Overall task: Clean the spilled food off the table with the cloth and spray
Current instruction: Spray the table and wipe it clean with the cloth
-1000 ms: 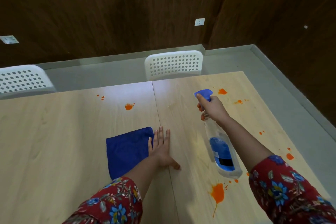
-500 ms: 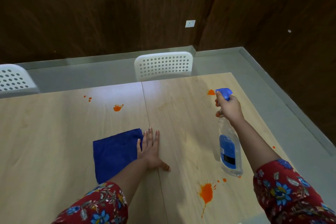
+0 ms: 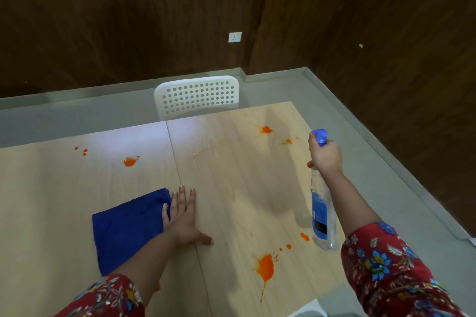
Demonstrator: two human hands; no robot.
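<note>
Table (image 3: 231, 188), orange splatters (image 3: 265, 266); left hand (image 3: 183, 221) flat, touching blue cloth (image 3: 128, 229); right hand (image 3: 325, 156) grips clear blue-capped spray bottle (image 3: 322, 216).

Your right hand (image 3: 325, 156) swings spray bottle (image 3: 322, 208) rightward across table (image 3: 51, 201). Nozzle starts left of far orange splat (image 3: 266, 129), now sits well right of it, near table's right edge. Small drops (image 3: 288, 141) beside that splat, hidden half second ago behind your hand, show again. Your view turns right; left-hand chair slips out of frame.
</note>
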